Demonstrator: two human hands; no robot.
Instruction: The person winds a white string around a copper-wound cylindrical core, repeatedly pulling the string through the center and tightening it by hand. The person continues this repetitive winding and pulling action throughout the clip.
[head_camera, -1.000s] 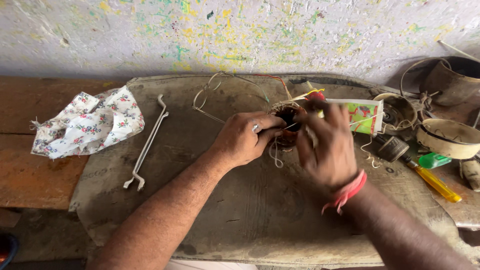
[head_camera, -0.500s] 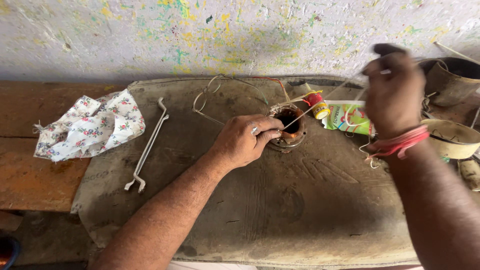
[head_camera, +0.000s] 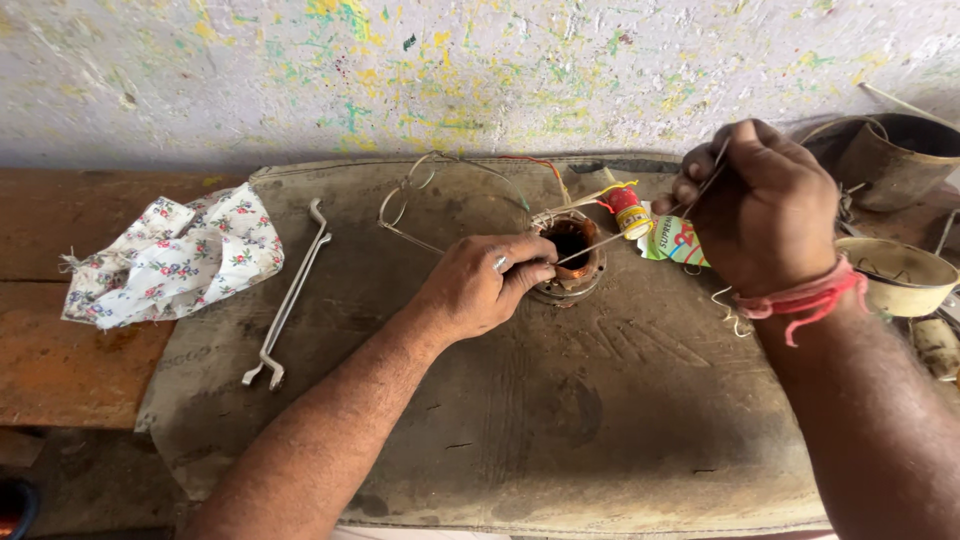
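1. Left hand rests on the mat, fingers curled shut and pinching at the rim of the round coil piece; ring on one finger
2. Right hand raised above the mat's right side, closed in a pinch on a thin wire; red thread band on the wrist
3. Wire runs taut in a straight slanted line from the right-hand fingers down to the coil piece, ending at the left fingertips
4. Coil piece: round, rusty-brown ring with dark hollow centre, copper-coloured winding inside, lying flat on the mat near its upper middle, touching the left hand
5. Small spool with red top and yellow band sits just beside the coil piece, upper right of it; loose yellow and red strands near it
6. Colourful packet lies just right of the spool, partly hidden behind the right hand
7. Worn grey mat covers the wooden bench
8. Long metal double-ended spanner lies on the mat's left part, well apart from both hands
9. Floral cloth crumpled on the bench, left of the spanner
10. Bent loop of wire lies on the mat above the left hand
11. Metal bowls at the right edge, behind the right wrist
12. Paint-speckled wall behind the bench
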